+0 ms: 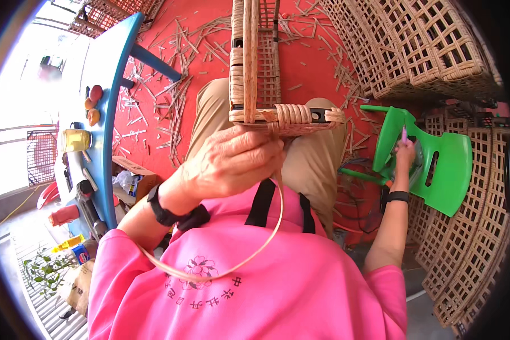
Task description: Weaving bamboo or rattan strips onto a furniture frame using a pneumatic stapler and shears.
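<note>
In the head view, the left hand (pixel 232 161) is seen raised at chest height, wrist bent, fingers curled shut just below the bound end of a woven rattan frame (pixel 260 73), which rests across the lap. A thin cane strip (pixel 249 255) is looped from this hand down over the pink shirt; it appears to be pinched in the fingers, though the contact is hidden. The right hand (pixel 405 150) is stretched out sideways, closed on a small pink tool (pixel 404 134) above a green plastic chair (pixel 447 164). On the blue table (pixel 105 113) at left, a yellow-labelled jar (pixel 75 140) is stood, and a yellow and blue can (pixel 76 252) is seen below it.
</note>
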Demonstrator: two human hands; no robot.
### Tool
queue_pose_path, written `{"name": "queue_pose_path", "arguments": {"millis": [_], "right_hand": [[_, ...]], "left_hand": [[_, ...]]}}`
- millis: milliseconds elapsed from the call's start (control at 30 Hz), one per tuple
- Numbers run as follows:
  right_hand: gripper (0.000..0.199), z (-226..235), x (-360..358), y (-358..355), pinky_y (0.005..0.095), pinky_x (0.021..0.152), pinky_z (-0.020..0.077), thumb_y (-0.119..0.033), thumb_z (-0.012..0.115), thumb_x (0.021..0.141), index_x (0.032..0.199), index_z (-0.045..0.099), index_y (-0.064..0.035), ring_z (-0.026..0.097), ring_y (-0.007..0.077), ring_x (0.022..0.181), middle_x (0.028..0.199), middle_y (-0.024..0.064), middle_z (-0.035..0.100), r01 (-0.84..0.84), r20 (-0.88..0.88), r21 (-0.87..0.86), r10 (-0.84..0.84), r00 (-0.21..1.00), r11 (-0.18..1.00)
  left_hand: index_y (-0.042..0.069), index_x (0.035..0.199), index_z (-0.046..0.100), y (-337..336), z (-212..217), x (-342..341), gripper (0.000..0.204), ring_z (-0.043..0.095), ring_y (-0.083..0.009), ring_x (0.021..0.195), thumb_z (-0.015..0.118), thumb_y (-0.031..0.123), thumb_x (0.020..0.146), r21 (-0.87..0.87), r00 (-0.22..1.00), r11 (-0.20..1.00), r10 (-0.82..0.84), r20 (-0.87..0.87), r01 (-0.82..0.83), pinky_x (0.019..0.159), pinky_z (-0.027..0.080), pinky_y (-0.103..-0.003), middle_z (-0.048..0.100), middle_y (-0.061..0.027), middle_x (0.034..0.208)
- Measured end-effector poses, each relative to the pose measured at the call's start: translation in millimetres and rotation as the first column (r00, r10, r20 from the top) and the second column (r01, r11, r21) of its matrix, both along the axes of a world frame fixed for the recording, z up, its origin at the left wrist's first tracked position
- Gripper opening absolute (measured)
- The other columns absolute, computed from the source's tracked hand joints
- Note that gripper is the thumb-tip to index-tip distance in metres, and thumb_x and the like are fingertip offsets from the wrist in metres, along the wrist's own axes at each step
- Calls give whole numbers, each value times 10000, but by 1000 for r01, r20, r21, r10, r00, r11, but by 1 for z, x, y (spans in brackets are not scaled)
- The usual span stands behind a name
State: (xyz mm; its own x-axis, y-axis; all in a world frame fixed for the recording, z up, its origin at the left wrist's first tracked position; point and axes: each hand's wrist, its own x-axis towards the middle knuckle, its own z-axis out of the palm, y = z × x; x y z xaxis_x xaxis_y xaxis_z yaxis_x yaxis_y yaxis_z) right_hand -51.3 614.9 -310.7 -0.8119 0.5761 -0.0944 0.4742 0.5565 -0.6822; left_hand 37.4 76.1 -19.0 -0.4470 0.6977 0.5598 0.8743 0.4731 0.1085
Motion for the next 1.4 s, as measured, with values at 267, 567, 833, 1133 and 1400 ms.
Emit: {"name": "queue_pose_path", "arguments": {"millis": [267,567,833,1133,1400], "right_hand": [[152,197,11,-78,183,450,254,-210,677,937,897,617,-76,380,17,501,668,-50,489,-180,-549,-493,-143,823,851],[324,353,113,-254,171,457,320,-155,729,880,1045,552,60,433,89,584,838,122,538,-789,-807,-543,80,585,287],[371,372,143,-321,196,488,385,-108,780,788,1072,611,62,530,89,630,831,104,622,-766,-736,-614,214,642,189],[558,376,142,-322,167,417,307,-241,822,789,1157,542,71,431,55,523,910,116,572,-768,-728,-630,257,636,114],[1129,344,134,-348,435,1170,268,-409,820,721,1552,189,23,277,312,1462,1582,216,267,-699,-689,-712,268,673,-75]], "left_hand": [[-6,950,684,3,-21,-5,337,628,-203,990,683,111,634,-159,996,987,-1,-87,-13,821,528,-355,637,-64,1046],[-32,1158,614,-20,37,29,418,637,-187,783,764,204,847,455,877,868,-49,478,-200,693,505,-320,649,-106,996],[45,1288,570,-22,59,37,541,536,-138,677,799,196,822,607,968,765,89,233,-217,608,450,-284,579,-39,898],[17,1119,670,-13,68,28,373,560,-251,741,789,174,802,478,963,854,88,256,-205,626,447,-343,582,-97,845],[64,907,628,11,59,27,269,548,-230,638,824,188,771,577,930,777,30,367,-253,566,417,-335,569,-68,803]]}}
